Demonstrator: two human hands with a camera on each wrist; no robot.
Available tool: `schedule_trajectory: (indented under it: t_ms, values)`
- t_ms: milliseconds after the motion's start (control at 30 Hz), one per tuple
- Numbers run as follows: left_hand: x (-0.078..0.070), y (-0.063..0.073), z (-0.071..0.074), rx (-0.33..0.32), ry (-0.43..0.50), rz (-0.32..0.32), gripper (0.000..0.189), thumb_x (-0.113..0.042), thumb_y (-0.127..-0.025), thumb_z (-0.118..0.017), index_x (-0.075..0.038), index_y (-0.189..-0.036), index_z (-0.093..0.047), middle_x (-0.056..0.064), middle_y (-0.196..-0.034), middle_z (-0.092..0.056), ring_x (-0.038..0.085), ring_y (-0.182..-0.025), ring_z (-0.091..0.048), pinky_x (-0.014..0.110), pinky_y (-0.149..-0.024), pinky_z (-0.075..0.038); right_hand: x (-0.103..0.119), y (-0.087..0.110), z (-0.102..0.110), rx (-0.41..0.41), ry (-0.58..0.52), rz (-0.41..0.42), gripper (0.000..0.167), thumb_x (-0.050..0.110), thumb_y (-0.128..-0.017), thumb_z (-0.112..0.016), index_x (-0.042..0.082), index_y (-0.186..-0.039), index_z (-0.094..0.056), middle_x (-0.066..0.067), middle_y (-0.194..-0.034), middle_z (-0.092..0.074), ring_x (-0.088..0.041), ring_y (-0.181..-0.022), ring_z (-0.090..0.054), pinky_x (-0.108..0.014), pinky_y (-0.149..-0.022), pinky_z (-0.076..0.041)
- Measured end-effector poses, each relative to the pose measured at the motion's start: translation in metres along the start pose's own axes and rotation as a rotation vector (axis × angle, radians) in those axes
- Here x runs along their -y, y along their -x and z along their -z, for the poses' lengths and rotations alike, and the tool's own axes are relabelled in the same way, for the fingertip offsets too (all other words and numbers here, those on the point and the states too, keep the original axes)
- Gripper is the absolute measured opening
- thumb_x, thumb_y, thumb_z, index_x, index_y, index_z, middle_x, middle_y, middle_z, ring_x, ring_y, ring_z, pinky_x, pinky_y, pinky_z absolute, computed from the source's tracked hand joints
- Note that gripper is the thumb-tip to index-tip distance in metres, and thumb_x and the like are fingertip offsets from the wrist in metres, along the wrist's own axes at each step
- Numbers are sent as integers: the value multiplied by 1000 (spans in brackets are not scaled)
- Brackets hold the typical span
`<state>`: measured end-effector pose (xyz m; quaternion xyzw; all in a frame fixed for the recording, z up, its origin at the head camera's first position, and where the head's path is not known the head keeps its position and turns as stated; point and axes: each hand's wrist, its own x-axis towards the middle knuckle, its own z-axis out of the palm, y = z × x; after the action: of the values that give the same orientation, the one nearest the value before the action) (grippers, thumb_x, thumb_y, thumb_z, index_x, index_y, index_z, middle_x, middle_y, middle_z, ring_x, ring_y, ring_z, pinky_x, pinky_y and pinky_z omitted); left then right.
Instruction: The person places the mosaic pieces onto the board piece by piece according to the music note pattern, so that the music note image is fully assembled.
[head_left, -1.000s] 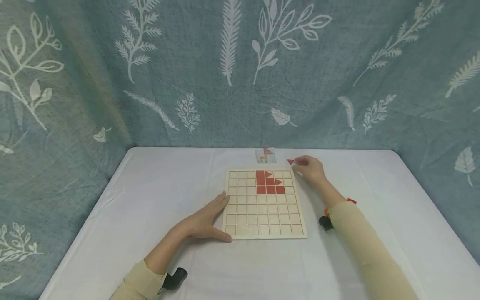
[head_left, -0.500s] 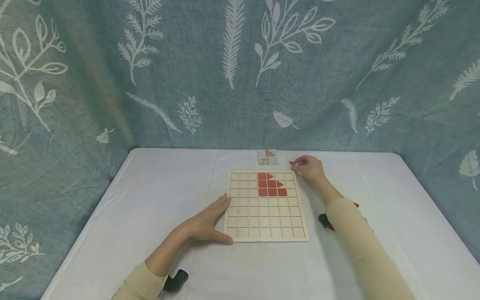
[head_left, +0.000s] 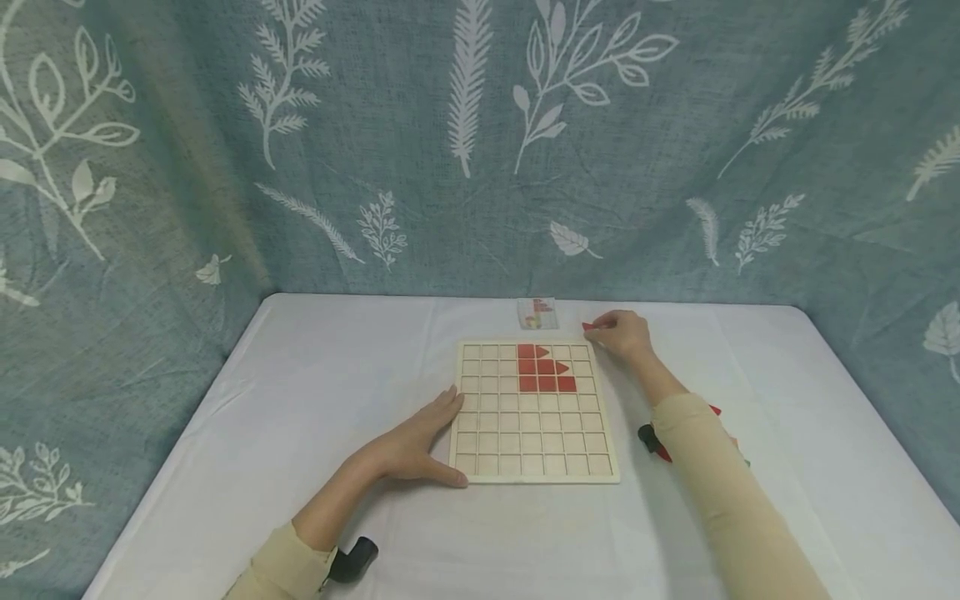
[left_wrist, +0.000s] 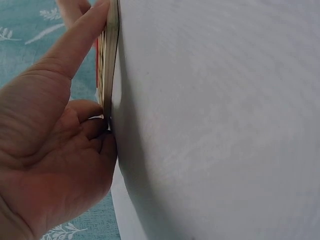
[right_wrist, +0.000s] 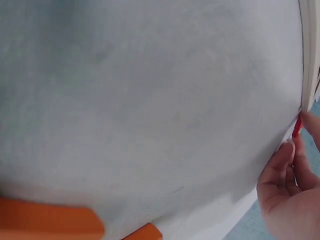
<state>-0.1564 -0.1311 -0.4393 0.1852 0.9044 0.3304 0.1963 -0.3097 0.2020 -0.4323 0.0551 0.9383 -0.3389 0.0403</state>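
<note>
A pale wooden grid board (head_left: 534,435) lies flat on the white table. Red square tiles (head_left: 547,383) and two red triangles (head_left: 562,367) sit in its upper cells. My left hand (head_left: 412,435) rests against the board's left edge, thumb at the near left corner and fingers extended along the side. Just beyond the far right corner, my right hand (head_left: 622,335) pinches a small red triangular tile (head_left: 587,327). In the right wrist view that red tile (right_wrist: 297,126) shows edge-on between thumb and fingers, partly hidden.
A small pattern card (head_left: 537,314) lies behind the board. Loose coloured pieces, one of them red (head_left: 715,409), are partly hidden by the right sleeve (head_left: 712,475). Orange pieces (right_wrist: 50,218) appear in the right wrist view. A patterned cloth (head_left: 420,150) hangs behind the table.
The red triangular tile has turned in my right fingers and shows less of its face. The head view has shifted slightly. My left hand stays against the board.
</note>
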Motion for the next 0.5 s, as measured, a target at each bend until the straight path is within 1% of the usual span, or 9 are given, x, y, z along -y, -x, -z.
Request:
schedule_trajectory:
  t_ms: [100, 167, 267, 367, 500]
  values:
    - [0, -1, -1, -1, -2, 0, 121, -43, -64, -88, -1, -154, -19, 15, -162, -10, 31, -148, -8, 48, -118, -14, -4, 3, 5, 12, -12, 8, 40, 28, -89, -70, -4, -113, -67, -23, -114, -65, -34, -102, -61, -42, -87, -52]
    - [1, -2, -2, -1, -2, -2, 122, -44, -64, -88, -2, -155, -19, 15, -162, -10, 31, -148, -9, 48, -118, -15, -7, 6, 9, 30, -41, 13, 41, 30, -89, -70, -4, -114, -67, -22, -114, -66, -33, -99, -62, -41, -85, -53]
    - [2, -2, -3, -1, -8, 1, 122, -45, -65, -88, -2, -155, -18, 14, -162, -9, 30, -149, -8, 48, -118, -15, -11, 14, 14, 77, -99, 13, 44, 32, -90, -70, -3, -116, -66, -21, -114, -67, -29, -95, -64, -38, -83, -54]
    - [4, -2, -2, 4, -20, 6, 122, -46, -65, -88, -4, -155, -17, 12, -162, -8, 29, -149, -7, 47, -119, -14, -13, 24, 17, 133, -144, 0, 46, 34, -90, -69, -1, -119, -64, -19, -113, -67, -26, -95, -64, -36, -85, -54]
    - [5, -2, -2, 9, -34, 0, 123, -48, -65, -87, -4, -156, -16, 12, -162, -7, 29, -149, -7, 47, -118, -15, -17, 39, 18, 190, -157, -4, 46, 37, -89, -71, 3, -119, -64, -15, -111, -68, -25, -95, -64, -37, -85, -52]
